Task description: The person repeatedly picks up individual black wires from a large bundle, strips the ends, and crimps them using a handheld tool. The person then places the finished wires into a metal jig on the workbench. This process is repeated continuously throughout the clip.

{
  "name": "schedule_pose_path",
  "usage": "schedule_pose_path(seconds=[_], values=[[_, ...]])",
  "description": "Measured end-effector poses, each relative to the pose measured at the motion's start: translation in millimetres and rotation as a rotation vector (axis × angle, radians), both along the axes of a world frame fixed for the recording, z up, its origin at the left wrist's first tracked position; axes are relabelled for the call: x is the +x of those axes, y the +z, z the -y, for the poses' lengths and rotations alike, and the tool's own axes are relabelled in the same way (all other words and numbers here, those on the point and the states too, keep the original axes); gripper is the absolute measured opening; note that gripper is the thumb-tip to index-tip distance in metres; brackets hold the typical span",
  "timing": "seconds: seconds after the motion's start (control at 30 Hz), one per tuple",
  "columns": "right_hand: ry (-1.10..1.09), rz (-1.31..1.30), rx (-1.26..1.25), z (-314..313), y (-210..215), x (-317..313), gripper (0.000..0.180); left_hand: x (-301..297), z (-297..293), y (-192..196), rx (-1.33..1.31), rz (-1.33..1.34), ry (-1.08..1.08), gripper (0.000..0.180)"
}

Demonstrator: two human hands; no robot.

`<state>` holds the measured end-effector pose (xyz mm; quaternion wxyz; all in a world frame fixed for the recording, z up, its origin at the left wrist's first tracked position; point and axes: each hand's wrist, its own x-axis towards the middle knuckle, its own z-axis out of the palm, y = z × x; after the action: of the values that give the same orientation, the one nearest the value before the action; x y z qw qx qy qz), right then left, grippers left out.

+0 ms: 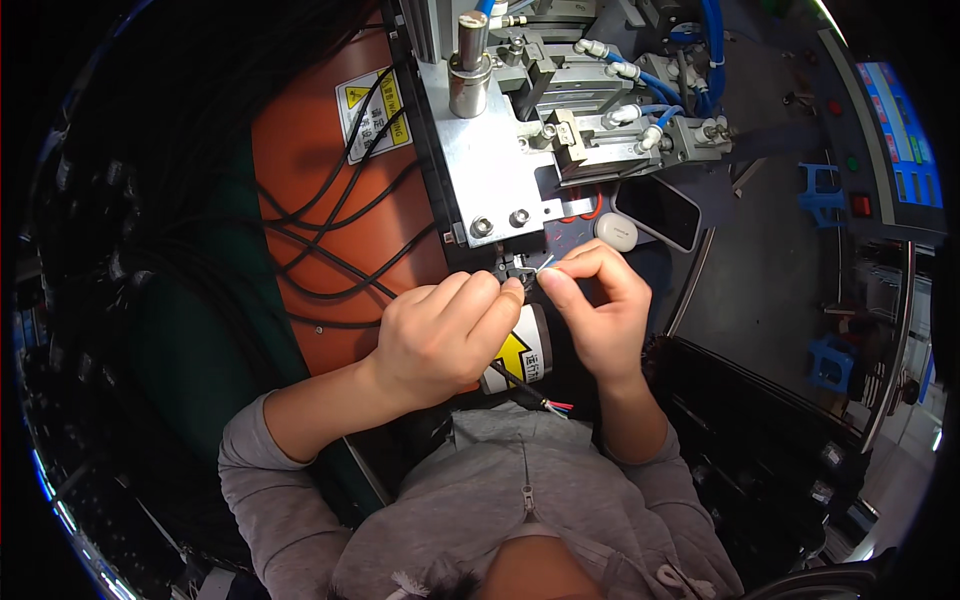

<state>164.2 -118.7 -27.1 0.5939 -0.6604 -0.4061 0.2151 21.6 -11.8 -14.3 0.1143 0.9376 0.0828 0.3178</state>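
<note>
In front of the metal fixture's lower end, my two hands meet with fingertips almost touching. My right hand (pixel 607 305) is closed in a pinch on a thin pale wire (pixel 545 264). Thumb and fingers of my left hand (pixel 445 325) are pressed together beside a small black part (pixel 521 272); what they grip is hidden. Below the left hand emerges a black cable (pixel 517 382), its end split into red, blue and white wires (pixel 559 408). Whether the left hand holds this cable cannot be seen.
The metal fixture (pixel 490 175) carries pneumatic cylinders (pixel 590 85) and blue hoses. Loose black cables (pixel 335 225) cross the orange surface (pixel 290 160) at left. A phone (pixel 658 212) and a round white case (pixel 616 232) lie at right, below a screen (pixel 900 130). Blue stools (pixel 822 195) stand beyond.
</note>
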Motion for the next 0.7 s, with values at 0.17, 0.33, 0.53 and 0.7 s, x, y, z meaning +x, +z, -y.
schedule_pose_path(seconds=[0.17,0.33,0.53,0.7], values=[[0.029,0.244,-0.024,-7,5,-4,0.014,-2,-3,1,0.077,0.003,-0.001,0.006],[0.310,-0.612,-0.166,1,15,11,0.009,-3,-7,-1,0.111,0.102,-0.054,0.014],[0.202,-0.203,-0.047,1,0,14,0.006,-6,0,5,0.049,-0.049,-0.082,0.030],[0.082,0.377,0.019,-11,-7,10,0.004,0,4,4,0.063,-0.174,0.014,0.032]])
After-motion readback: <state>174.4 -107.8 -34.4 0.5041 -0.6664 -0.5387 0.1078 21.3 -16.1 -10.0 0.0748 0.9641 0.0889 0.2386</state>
